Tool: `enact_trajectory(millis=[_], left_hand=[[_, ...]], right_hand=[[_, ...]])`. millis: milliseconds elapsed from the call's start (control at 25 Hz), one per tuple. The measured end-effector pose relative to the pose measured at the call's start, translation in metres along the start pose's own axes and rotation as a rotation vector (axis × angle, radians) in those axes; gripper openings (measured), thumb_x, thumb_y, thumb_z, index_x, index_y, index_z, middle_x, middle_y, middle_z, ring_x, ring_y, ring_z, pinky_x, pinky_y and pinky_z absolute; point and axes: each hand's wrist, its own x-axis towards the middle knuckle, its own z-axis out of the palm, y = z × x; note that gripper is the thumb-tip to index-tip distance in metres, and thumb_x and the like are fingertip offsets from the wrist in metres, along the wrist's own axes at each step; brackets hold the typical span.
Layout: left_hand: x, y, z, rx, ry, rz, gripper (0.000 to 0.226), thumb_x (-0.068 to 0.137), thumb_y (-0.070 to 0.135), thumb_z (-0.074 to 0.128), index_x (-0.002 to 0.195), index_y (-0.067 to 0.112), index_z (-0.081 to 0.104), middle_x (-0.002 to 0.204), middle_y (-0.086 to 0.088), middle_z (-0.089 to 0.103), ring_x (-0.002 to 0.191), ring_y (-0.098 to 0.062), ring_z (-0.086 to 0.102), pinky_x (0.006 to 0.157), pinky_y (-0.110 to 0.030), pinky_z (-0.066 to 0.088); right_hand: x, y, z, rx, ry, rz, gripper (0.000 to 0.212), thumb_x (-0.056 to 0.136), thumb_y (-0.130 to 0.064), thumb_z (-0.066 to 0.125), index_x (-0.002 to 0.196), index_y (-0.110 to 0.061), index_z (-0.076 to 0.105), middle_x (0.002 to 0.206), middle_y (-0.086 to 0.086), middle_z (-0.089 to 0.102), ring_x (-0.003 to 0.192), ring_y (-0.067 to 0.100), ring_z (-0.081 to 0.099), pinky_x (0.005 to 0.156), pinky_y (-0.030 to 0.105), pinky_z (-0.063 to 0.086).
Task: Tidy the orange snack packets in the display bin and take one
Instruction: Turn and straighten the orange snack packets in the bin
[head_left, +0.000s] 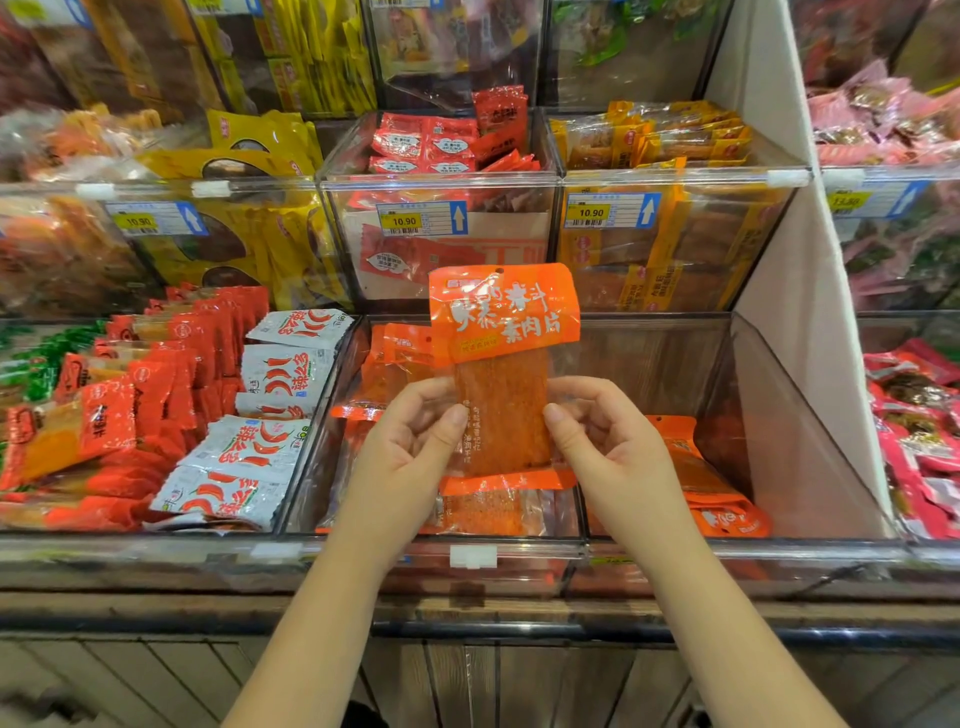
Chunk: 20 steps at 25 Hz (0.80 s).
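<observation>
Packet: orange packet (501, 364), white "素肉片"
Grip: left hand (410, 441), right hand (608, 441) pinch its sides
Tag: price tag (404, 221) "10.90", far
Room: display bin (779, 415) wall well right

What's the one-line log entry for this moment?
left hand: pinches orange packet | right hand: pinches orange packet | orange packet: upright above display bin

Both forearms reach forward; the left hand (410, 447) and right hand (608, 441), fingers curled, pinch opposite sides of the orange packet (504, 332).
</observation>
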Motion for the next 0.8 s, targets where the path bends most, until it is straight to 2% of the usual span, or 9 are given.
enact_trajectory(millis=[120, 280, 360, 440, 560, 640, 720, 760, 800], left_hand=[[0.0, -0.001, 0.0, -0.037, -0.008, -0.021, 0.026, 0.091, 0.029, 0.062, 0.117, 0.029, 0.064, 0.109, 0.013, 0.074, 0.105, -0.005, 0.07, 0.081, -0.023, 0.057], [-0.001, -0.001, 0.003, 0.024, 0.001, -0.049, 0.024, 0.096, 0.02, 0.065, 0.12, 0.025, 0.064, 0.104, 0.017, 0.074, 0.1, -0.003, 0.071, 0.075, -0.021, 0.058], [0.0, -0.002, 0.005, 0.084, 0.054, -0.051, 0.023, 0.096, 0.022, 0.067, 0.119, 0.026, 0.065, 0.097, 0.016, 0.073, 0.091, -0.004, 0.071, 0.073, -0.022, 0.057], [0.0, -0.003, 0.005, 0.174, 0.1, -0.05, 0.022, 0.094, 0.027, 0.07, 0.115, 0.03, 0.064, 0.091, 0.015, 0.071, 0.08, -0.006, 0.07, 0.069, -0.027, 0.056], [-0.001, -0.006, 0.007, 0.302, 0.151, 0.004, 0.017, 0.096, 0.03, 0.068, 0.11, 0.034, 0.061, 0.09, 0.013, 0.067, 0.075, -0.011, 0.069, 0.068, -0.041, 0.06], [-0.004, -0.003, 0.017, 0.511, 0.102, 0.132, 0.016, 0.099, 0.032, 0.062, 0.115, 0.034, 0.059, 0.101, 0.017, 0.063, 0.094, -0.003, 0.063, 0.082, -0.037, 0.057], [-0.009, 0.001, 0.042, 0.732, -0.107, 0.243, 0.038, 0.1, 0.041, 0.055, 0.136, 0.029, 0.052, 0.132, 0.013, 0.053, 0.124, -0.001, 0.048, 0.106, -0.035, 0.047], [-0.012, 0.003, 0.058, 0.818, -0.237, 0.24, 0.056, 0.1, 0.05, 0.051, 0.149, 0.025, 0.04, 0.151, 0.008, 0.04, 0.141, -0.006, 0.033, 0.12, -0.037, 0.034], [-0.014, 0.005, 0.074, 0.905, -0.338, 0.201, 0.074, 0.099, 0.06, 0.046, 0.158, 0.022, 0.024, 0.165, 0.004, 0.018, 0.153, -0.013, 0.013, 0.128, -0.038, 0.015]], right_hand=[[-0.001, -0.003, 0.001, 0.094, -0.047, 0.042, 0.045, 0.094, -0.037, 0.064, 0.138, -0.034, 0.053, 0.11, -0.008, 0.073, 0.106, 0.012, 0.07, 0.09, 0.041, 0.061], [-0.002, -0.006, 0.001, 0.135, -0.054, 0.028, 0.086, 0.09, -0.024, 0.073, 0.157, -0.043, 0.022, 0.119, -0.011, 0.07, 0.104, 0.011, 0.071, 0.085, 0.028, 0.06], [-0.002, -0.008, 0.003, 0.091, -0.106, 0.026, 0.085, 0.092, -0.022, 0.073, 0.157, -0.044, 0.023, 0.131, -0.014, 0.064, 0.113, 0.002, 0.066, 0.089, 0.019, 0.055], [0.0, -0.012, 0.005, -0.01, -0.177, 0.008, 0.073, 0.093, -0.025, 0.073, 0.154, -0.042, 0.035, 0.143, -0.022, 0.052, 0.127, -0.009, 0.053, 0.097, 0.013, 0.05], [0.017, -0.012, -0.021, -0.047, -0.108, -0.005, 0.058, 0.093, -0.02, 0.074, 0.143, -0.038, 0.051, 0.14, -0.023, 0.054, 0.126, -0.01, 0.052, 0.098, 0.013, 0.049], [0.039, 0.002, -0.063, -0.119, -0.016, 0.049, 0.054, 0.092, -0.018, 0.075, 0.138, -0.039, 0.054, 0.131, -0.019, 0.06, 0.113, -0.007, 0.061, 0.093, 0.014, 0.051], [0.063, 0.031, -0.107, -0.322, -0.031, 0.209, 0.056, 0.09, -0.015, 0.077, 0.137, -0.036, 0.055, 0.127, -0.006, 0.066, 0.107, 0.009, 0.067, 0.095, 0.029, 0.056], [0.07, 0.048, -0.122, -0.462, -0.071, 0.313, 0.059, 0.089, -0.012, 0.077, 0.14, -0.03, 0.054, 0.129, 0.002, 0.066, 0.109, 0.017, 0.067, 0.099, 0.036, 0.054], [0.075, 0.064, -0.132, -0.603, -0.124, 0.412, 0.061, 0.088, -0.011, 0.077, 0.143, -0.023, 0.052, 0.132, 0.008, 0.065, 0.113, 0.023, 0.065, 0.102, 0.039, 0.052]])
